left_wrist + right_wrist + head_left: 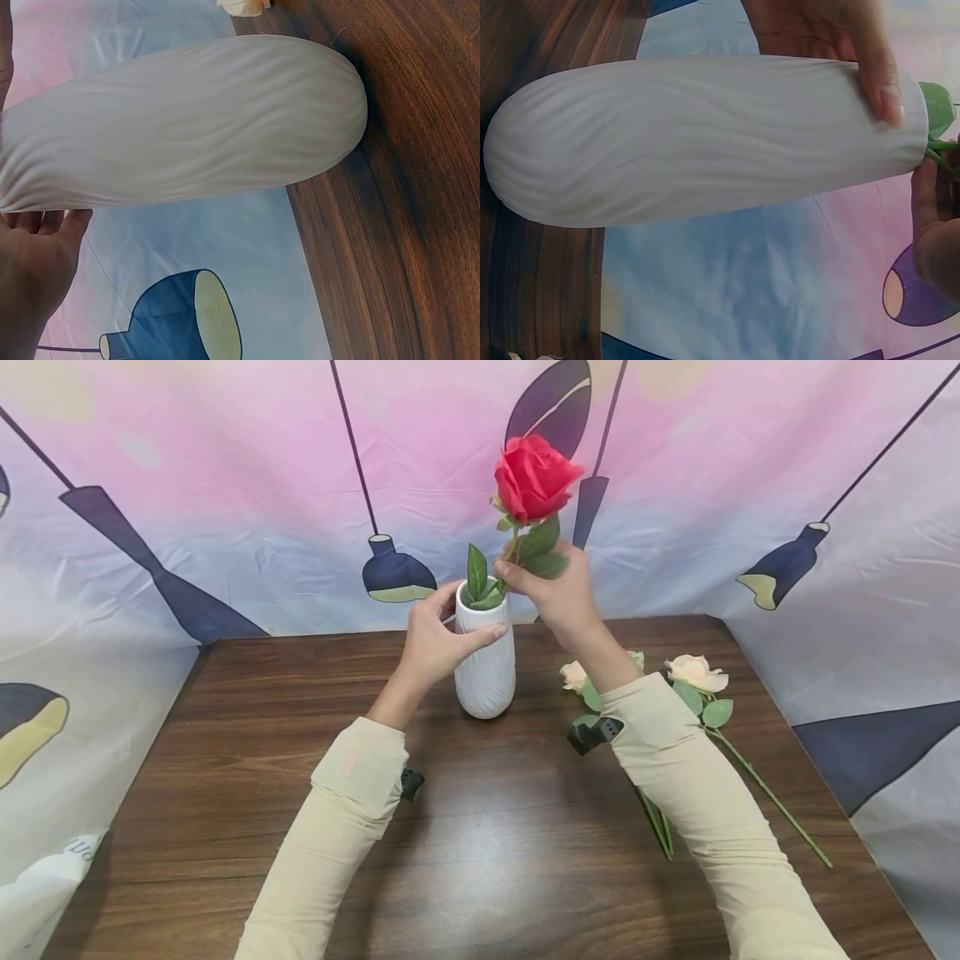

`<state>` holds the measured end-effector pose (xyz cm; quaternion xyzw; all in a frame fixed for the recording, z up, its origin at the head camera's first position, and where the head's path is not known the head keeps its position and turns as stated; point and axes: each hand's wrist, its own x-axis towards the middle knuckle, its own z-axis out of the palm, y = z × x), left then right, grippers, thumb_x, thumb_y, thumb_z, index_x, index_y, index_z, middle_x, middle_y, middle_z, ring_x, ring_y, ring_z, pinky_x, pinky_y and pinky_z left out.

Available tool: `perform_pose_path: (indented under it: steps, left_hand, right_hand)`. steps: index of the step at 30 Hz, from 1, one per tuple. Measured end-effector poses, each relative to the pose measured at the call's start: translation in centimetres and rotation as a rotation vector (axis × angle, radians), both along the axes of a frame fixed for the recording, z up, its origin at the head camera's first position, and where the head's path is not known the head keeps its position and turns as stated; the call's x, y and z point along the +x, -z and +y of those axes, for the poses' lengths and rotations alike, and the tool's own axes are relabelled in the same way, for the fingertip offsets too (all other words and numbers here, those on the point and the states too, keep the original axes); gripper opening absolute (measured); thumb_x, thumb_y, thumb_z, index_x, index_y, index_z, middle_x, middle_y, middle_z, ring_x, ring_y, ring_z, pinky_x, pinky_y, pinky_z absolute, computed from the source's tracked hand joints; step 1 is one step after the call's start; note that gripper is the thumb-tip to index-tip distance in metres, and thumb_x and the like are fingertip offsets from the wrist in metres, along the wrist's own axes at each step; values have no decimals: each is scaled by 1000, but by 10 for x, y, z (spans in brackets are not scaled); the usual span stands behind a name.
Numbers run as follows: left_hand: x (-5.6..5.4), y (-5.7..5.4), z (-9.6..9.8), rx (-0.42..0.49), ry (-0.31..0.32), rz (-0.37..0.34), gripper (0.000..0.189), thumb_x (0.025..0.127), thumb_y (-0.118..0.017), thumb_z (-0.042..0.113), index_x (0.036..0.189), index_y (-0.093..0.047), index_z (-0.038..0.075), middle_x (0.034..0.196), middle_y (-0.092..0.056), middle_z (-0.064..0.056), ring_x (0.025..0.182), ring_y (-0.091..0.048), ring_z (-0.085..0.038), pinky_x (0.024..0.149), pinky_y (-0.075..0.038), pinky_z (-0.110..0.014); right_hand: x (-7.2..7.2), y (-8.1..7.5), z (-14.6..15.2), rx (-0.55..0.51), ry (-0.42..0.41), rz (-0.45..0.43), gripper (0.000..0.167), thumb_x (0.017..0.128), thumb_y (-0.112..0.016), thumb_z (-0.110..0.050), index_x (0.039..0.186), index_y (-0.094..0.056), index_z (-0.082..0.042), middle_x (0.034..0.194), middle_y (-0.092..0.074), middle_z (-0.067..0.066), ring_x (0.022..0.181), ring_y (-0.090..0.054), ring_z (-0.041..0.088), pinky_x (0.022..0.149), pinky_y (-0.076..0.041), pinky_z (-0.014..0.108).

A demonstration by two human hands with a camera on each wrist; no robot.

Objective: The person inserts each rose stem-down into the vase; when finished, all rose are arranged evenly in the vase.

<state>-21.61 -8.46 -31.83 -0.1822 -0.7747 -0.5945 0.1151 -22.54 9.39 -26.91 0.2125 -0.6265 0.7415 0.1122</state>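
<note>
A white vase [486,668] with a wavy ribbed surface stands upright on the table. My left hand [437,642] grips it near the rim, thumb across the front and fingers round the far side. Just above the rim, my right hand [561,595] pinches the green stem of a red rose [534,478]. The bloom rises above that hand, and lower leaves [477,575] stick up at the vase mouth. In the right wrist view the vase [705,142] fills the middle, with stem and leaf at its mouth. The stem's lower end is hidden.
Pale cream roses [697,674] with green stems lie on the right of the brown wooden table [285,760], partly under the right forearm. A patterned cloth [262,510] hangs behind and at both sides. Something white [48,885] shows at the lower left.
</note>
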Motion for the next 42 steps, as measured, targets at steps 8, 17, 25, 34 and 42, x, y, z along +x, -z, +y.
perform_pose_path:
  steps: [8, 17, 25, 34, 42]
  left_hand:
    - [0, 0, 0, 9, 11, 6, 65, 74, -90, 13, 133, -63, 2, 124, -71, -17, 113, -72, -30, 98, -61, -41]
    - [0, 1, -1, -1, 9, 1, 64, 75, -89, 15, 132, -63, 2, 124, -71, -17, 115, -71, -30, 101, -59, -40]
    - [2, 0, 0, 1, 1, -4, 65, 75, -90, 14, 133, -62, 2, 124, -71, -16, 114, -72, -30, 99, -60, -41]
    - [2, -1, 0, 1, 2, 6, 66, 75, -89, 13, 134, -62, 3, 125, -71, -17, 115, -71, -29, 100, -60, -40]
    - [3, 0, -1, 1, 13, 11, 62, 76, -89, 14, 131, -63, 3, 124, -71, -16, 114, -71, -28, 99, -60, -38]
  right_hand:
    - [-1, 3, 1, 11, -17, 9, 21, 88, -69, 5, 102, -68, -12, 88, -71, -8, 88, -70, 8, 79, -62, 25]
    - [2, 3, -1, 5, 31, 3, 21, 87, -69, 5, 104, -70, -7, 87, -71, -10, 82, -69, 5, 77, -63, 24]
    - [2, 1, -3, -57, 58, 131, 27, 84, -69, 8, 90, -72, -18, 82, -74, -12, 73, -65, 6, 72, -57, 22]
    - [1, 0, -1, 43, 107, 116, 23, 82, -73, 8, 87, -73, -14, 78, -71, -14, 76, -64, 5, 75, -57, 22]
    - [1, 3, -2, 131, 99, 112, 14, 83, -75, 5, 91, -70, -5, 78, -69, -15, 79, -65, 5, 78, -57, 23]
